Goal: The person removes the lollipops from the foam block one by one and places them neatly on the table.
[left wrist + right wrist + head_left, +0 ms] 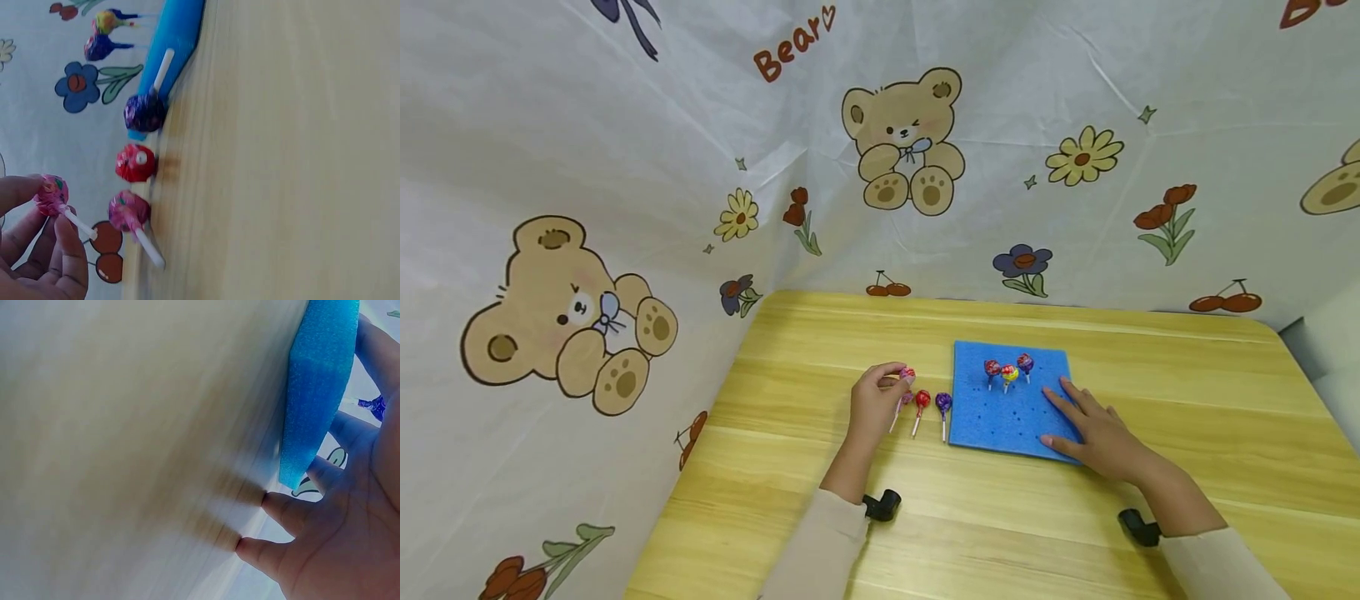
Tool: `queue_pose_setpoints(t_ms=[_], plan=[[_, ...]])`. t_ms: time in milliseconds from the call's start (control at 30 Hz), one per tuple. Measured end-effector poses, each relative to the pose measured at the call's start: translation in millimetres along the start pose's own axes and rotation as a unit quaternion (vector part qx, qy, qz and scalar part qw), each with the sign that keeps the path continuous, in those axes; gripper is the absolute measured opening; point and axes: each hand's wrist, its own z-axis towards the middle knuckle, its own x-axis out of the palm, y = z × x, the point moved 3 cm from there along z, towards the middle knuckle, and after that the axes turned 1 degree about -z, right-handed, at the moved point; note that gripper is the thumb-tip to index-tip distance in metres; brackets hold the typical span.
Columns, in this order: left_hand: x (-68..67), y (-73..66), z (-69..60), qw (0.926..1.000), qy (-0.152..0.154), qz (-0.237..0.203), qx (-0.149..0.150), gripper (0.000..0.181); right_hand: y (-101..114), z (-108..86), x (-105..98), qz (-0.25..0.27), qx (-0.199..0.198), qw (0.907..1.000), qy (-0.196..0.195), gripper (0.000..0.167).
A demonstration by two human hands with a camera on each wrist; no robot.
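My left hand (874,404) pinches a pink lollipop (52,195) by its wrapped head, its white stick pointing away from the palm. Below it on the table lie another pink lollipop (129,211), a red lollipop (922,399) and a purple lollipop (943,402), in a row left of the blue foam board (1000,425). Three lollipops stand upright in the foam: a red one (992,367), a yellow one (1010,373) and a purple one (1026,362). My right hand (1101,437) rests spread on the foam's right edge, some fingertips touching the table.
Small dark holes dot the foam board. The wooden table (1000,533) reaches back to a white cloth (737,75) printed with bears and flowers, which also rises on the left. Black wrist mounts sit on both forearms.
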Motion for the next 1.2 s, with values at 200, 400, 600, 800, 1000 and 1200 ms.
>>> queue_pose_setpoints(t_ms=[200, 400, 600, 800, 1000, 1200], plan=[[-16.4, 9.5, 2.4, 0.9979, -0.015, 0.055, -0.031, 0.026, -1, 0.0, 1, -0.001, -0.001, 1.0, -0.001, 0.087], [-24.2, 14.6, 2.6, 0.9963, 0.001, 0.077, -0.039, 0.024, -1, -0.4, 1, -0.002, -0.004, 1.0, -0.004, 0.086], [-27.1, 16.9, 4.5, 0.9928, -0.004, 0.107, -0.053, 0.022, -1, -0.8, 0, -0.004, -0.006, 1.0, -0.006, 0.086], [-26.5, 16.7, 7.1, 0.9915, 0.001, 0.119, -0.053, 0.018, -1, -0.3, 1, -0.004, -0.004, 1.0, -0.004, 0.086], [-26.4, 16.7, 9.3, 0.9907, 0.012, 0.121, -0.062, 0.019, 0, -0.3, 0, 0.001, -0.005, 1.0, -0.002, 0.086], [-26.5, 17.1, 9.9, 0.9914, 0.011, 0.11, -0.069, 0.022, -2, -0.6, 1, 0.002, -0.005, 1.0, -0.004, 0.086]])
